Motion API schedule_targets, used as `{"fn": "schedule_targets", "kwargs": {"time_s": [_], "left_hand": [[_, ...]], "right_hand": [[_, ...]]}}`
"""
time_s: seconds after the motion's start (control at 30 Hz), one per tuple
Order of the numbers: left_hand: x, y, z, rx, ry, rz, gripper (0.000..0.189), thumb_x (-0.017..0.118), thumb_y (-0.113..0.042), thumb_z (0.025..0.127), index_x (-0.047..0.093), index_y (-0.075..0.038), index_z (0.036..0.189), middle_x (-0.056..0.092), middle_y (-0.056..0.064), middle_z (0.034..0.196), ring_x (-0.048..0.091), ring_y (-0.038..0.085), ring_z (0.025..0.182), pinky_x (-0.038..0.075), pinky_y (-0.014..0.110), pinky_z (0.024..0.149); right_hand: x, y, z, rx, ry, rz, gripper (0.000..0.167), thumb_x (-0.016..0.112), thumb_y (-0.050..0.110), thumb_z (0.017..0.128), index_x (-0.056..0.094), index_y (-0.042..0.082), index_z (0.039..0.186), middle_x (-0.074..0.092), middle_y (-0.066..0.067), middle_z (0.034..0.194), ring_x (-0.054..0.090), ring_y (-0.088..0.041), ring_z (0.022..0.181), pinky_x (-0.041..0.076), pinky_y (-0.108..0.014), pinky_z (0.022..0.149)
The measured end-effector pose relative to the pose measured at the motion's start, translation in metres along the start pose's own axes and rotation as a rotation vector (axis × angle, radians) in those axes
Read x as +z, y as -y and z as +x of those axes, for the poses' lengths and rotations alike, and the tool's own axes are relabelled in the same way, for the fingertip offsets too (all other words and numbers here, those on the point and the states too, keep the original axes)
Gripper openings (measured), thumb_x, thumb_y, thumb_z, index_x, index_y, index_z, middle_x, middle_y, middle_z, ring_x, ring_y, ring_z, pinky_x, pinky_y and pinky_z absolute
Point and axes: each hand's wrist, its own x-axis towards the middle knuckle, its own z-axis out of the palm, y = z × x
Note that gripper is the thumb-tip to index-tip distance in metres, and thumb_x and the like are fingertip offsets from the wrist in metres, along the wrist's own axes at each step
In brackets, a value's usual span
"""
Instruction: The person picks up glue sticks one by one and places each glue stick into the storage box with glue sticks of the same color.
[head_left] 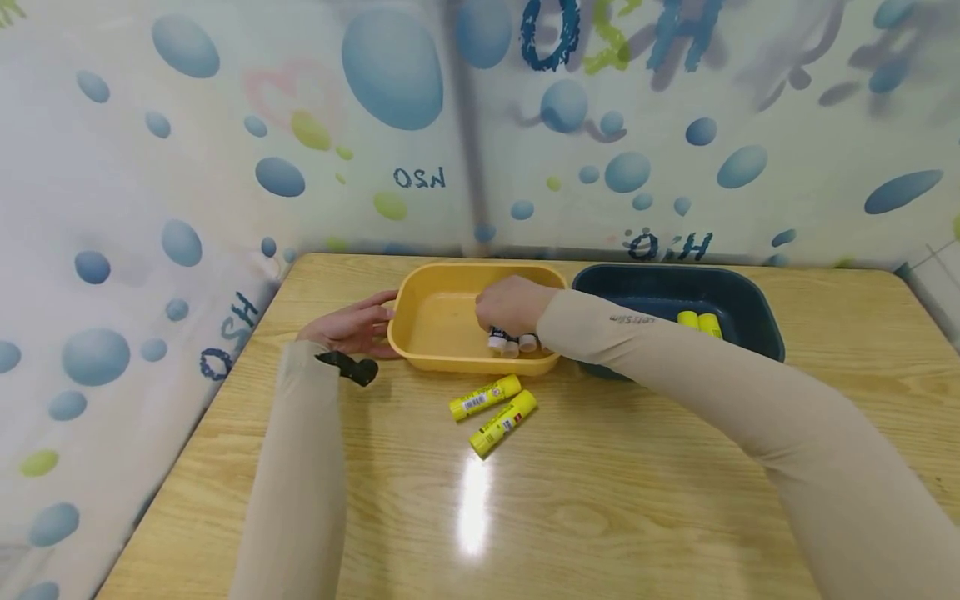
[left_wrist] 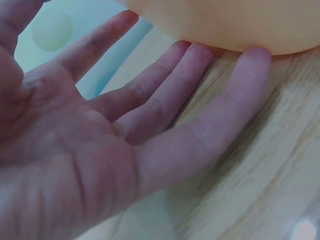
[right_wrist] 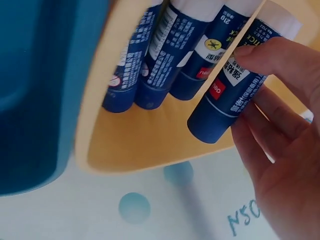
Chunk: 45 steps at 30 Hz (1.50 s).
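Observation:
My right hand [head_left: 516,305] is over the inside of a yellow plastic basin [head_left: 435,325]. In the right wrist view it pinches a dark blue glue stick [right_wrist: 212,117] with a white cap between thumb and fingers. Several similar blue glue sticks [right_wrist: 159,65] lie side by side in the basin, near its right end; the head view shows mostly their white caps. My left hand [head_left: 351,328] is at the basin's left end, its extended fingertips [left_wrist: 255,57] touching the outer wall low down near the tabletop.
Two yellow glue sticks [head_left: 485,397] lie on the wooden table [head_left: 600,500] in front of the basin. A dark blue basin [head_left: 675,287] stands to the right and holds yellow glue sticks [head_left: 708,325]; my right forearm partly covers it. A patterned curtain [head_left: 480,125] hangs behind.

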Motion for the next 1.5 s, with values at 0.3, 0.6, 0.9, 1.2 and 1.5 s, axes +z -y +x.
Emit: {"fn": "schedule_targets", "kwargs": {"time_s": [0.3,0.6,0.9,1.2,1.5], "left_hand": [[0.002,0.0,-0.001,0.015,-0.015,-0.002,0.05,0.038,-0.008,0.104,0.025,-0.023,0.15,0.039,0.011,0.138,0.051,0.027,0.116,0.044,0.054,0.095],[0.002,0.0,0.001,0.018,-0.001,0.04,0.051,0.038,-0.011,0.104,0.022,-0.023,0.151,0.036,0.01,0.141,0.05,0.025,0.117,0.045,0.053,0.095],[0.002,0.001,0.001,0.025,-0.01,0.028,0.051,0.043,-0.01,0.102,0.025,-0.021,0.148,0.038,0.01,0.136,0.05,0.026,0.115,0.045,0.053,0.094],[0.002,0.002,0.001,0.023,-0.012,0.012,0.051,0.044,-0.009,0.102,0.026,-0.022,0.148,0.039,0.01,0.135,0.05,0.025,0.114,0.045,0.053,0.094],[0.003,0.001,0.0,0.023,-0.011,0.027,0.055,0.042,-0.009,0.102,0.021,-0.022,0.151,0.034,0.011,0.141,0.049,0.025,0.116,0.045,0.053,0.095]], "right_hand": [[0.002,0.012,0.012,-0.033,0.021,-0.041,0.019,0.058,0.003,0.095,0.066,0.011,0.08,0.063,-0.004,0.09,0.043,-0.015,0.07,0.04,-0.027,0.063],[0.006,0.013,0.014,-0.022,0.026,-0.016,0.015,0.06,0.006,0.095,0.066,0.01,0.082,0.061,-0.003,0.085,0.045,-0.016,0.071,0.042,-0.027,0.065],[0.003,0.015,0.005,-0.026,0.024,0.054,0.017,0.068,0.018,0.092,0.068,0.01,0.107,0.064,-0.004,0.102,0.055,-0.019,0.087,0.048,-0.031,0.08],[-0.013,0.019,-0.008,0.063,0.045,0.237,0.038,0.062,0.003,0.092,0.061,0.014,0.129,0.059,-0.003,0.126,0.055,-0.016,0.103,0.047,-0.031,0.09],[-0.03,0.02,-0.03,0.082,-0.022,0.343,0.038,0.065,0.006,0.091,0.061,0.012,0.128,0.06,-0.007,0.126,0.054,-0.018,0.1,0.047,-0.032,0.091]]}}
